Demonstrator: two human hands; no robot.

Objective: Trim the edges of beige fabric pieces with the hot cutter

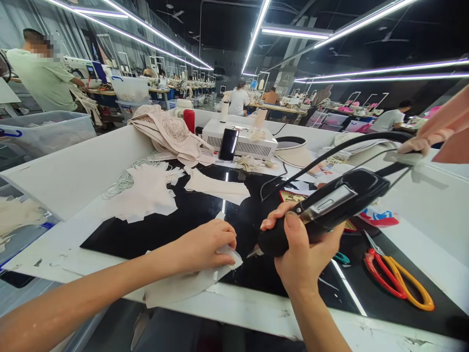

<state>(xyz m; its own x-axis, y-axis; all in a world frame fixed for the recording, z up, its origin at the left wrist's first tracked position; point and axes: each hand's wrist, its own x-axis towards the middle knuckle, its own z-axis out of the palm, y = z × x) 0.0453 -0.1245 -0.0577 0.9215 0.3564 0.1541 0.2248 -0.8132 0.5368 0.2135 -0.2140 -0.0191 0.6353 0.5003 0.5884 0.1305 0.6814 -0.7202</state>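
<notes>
My left hand (210,247) is closed on a pale fabric piece (183,286) at the front edge of the black work surface (146,240). Part of that piece hangs over the edge. My right hand (302,244) is wrapped round a black corded handheld tool (330,203), whose small metal tip points left toward the fabric without touching it. Farther back lie a flat cream fabric piece (218,187) and, to its left, a stack of pale cut pieces (142,193).
Red and orange scissors (399,281) lie on the right. Behind stand a phone (228,144), a white box-shaped device (252,145) and a heap of beige fabric (166,132). A cable arcs across the right. Several people sit farther off.
</notes>
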